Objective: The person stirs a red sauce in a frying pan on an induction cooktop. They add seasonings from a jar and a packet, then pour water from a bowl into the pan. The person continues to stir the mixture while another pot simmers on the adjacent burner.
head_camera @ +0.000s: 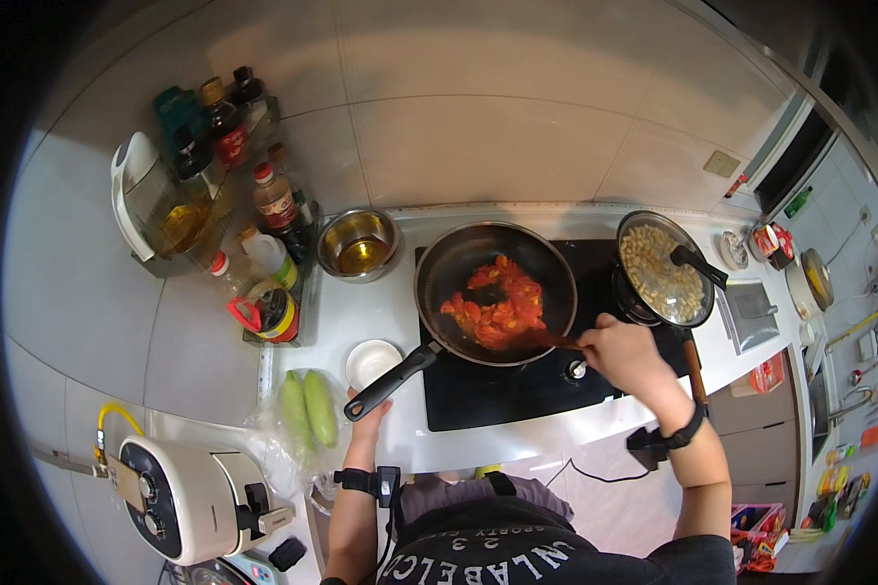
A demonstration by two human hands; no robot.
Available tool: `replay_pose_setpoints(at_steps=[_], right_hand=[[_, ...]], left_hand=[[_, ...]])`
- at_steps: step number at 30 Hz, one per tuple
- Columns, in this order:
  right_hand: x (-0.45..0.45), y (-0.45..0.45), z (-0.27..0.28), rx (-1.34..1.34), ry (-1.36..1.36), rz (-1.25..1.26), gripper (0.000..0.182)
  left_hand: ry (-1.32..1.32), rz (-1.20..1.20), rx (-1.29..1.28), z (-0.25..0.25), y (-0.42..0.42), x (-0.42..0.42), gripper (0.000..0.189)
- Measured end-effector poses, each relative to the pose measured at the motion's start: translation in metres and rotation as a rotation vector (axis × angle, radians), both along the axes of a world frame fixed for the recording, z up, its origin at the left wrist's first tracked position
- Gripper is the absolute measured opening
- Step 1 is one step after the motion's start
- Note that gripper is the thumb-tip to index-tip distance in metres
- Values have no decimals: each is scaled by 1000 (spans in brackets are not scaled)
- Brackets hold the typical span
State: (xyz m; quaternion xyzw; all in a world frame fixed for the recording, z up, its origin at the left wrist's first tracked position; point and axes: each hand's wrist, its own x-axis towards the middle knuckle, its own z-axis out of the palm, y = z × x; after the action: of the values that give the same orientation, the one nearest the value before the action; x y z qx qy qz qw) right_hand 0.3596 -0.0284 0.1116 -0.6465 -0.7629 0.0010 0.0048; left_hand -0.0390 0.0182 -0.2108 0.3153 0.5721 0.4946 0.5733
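Observation:
My right hand (625, 358) grips the handle of a reddish-brown spatula (556, 339), whose blade reaches into a dark frying pan (433, 252) on the black cooktop (475, 402). Chopped, softened tomato (508, 300) lies in the pan, most of it towards the middle and near side. The pan's black handle (395, 380) points to the lower left. Beneath its end is my left hand (369, 420), partly covered by it, close to a small white bowl (373, 360). I cannot tell whether that hand holds anything.
A glass-lidded pan (662, 274) of pale pieces sits on the right burner. A steel bowl of oil (358, 245) stands at left, beside a rack of sauce bottles (274, 197). Two pale green gourds (307, 409) lie on plastic near a white air fryer (197, 501).

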Motion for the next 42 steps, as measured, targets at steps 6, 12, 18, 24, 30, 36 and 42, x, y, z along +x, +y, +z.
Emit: replay_pose_setpoints(at_steps=[6,12,18,24,30,36,42], right_hand=[[8,2,-15,182,86,-55,14],[33,18,-31,131,-37,-51,13],[28,83,-62,262,159,-43,11],[17,119,-74,216,142,57,12],[16,61,-24,130,146,96,10],[-6,-7,2,-25,102,31,11],[-49,1,-87,244,203,-136,24]], left_hand=[[20,-52,-242,39,-2,9,33],[41,-294,-288,98,-37,27,51],[42,-416,-309,144,-66,34,56],[35,-501,-277,179,-84,44,59],[-46,-564,-276,195,-80,53,55],[-101,-724,-175,197,-55,54,49],[-75,-880,-136,177,-35,49,47]])
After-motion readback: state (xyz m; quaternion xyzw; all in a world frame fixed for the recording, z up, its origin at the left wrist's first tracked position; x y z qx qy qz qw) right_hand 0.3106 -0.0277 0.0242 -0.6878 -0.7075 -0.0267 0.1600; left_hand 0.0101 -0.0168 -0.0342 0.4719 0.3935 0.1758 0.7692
